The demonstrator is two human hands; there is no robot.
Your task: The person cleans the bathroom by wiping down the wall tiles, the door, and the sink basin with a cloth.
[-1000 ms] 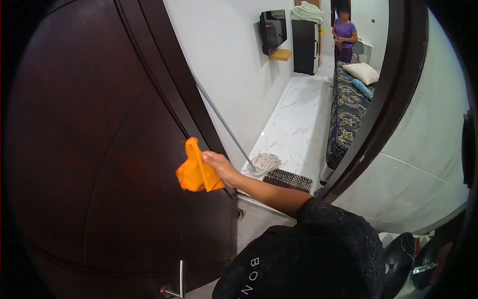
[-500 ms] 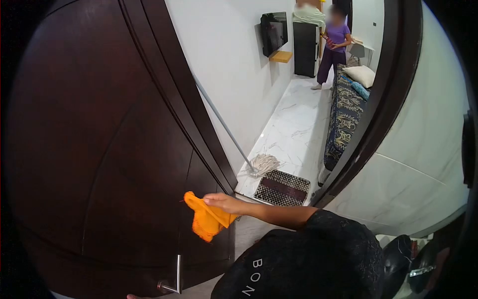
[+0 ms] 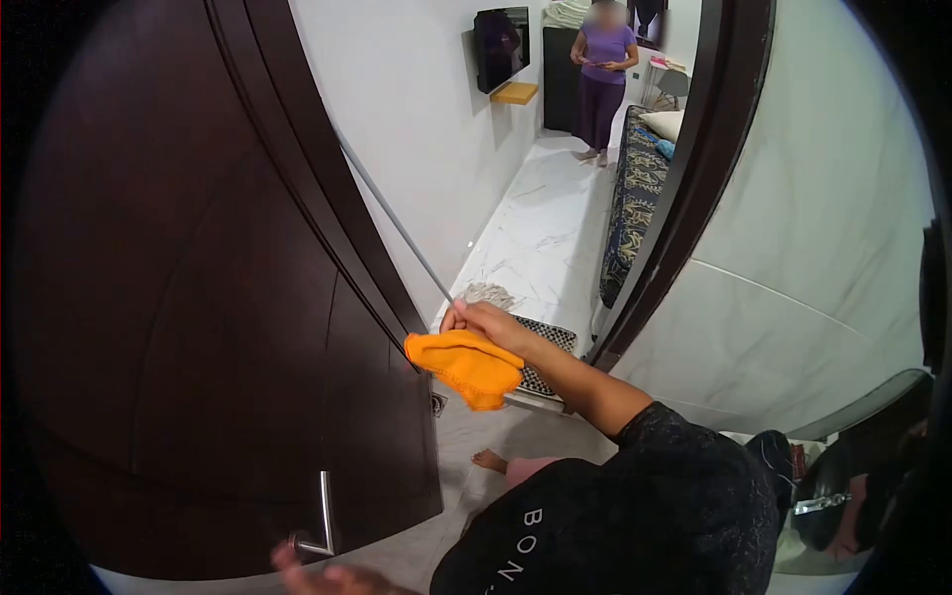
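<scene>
An orange cloth (image 3: 466, 369) with a stitched edge hangs from my right hand (image 3: 486, 325), which is closed on it in the doorway. Behind that hand runs the thin grey handle of a mop (image 3: 397, 226); whether my fingers touch it I cannot tell. The mop's pale string head shows just past the knuckles. At the lower left, my left hand (image 3: 332, 577) is blurred, with its fingers apart and nothing visible in them. Close by it is the metal lever handle (image 3: 325, 511) of the dark brown door (image 3: 228, 327).
A checked doormat (image 3: 547, 337) lies at the threshold, partly behind my forearm. Beyond it, a person (image 3: 602, 74) in purple stands on the marble floor, hands in front. A patterned bed (image 3: 633, 203) lines the right side. A wall-mounted screen (image 3: 503, 48) hangs above a small wooden shelf (image 3: 515, 93).
My right hand has moved up and right with the orange cloth, now overlapping the mop. My left hand has come further into view near the door handle. The person in purple has turned toward me.
</scene>
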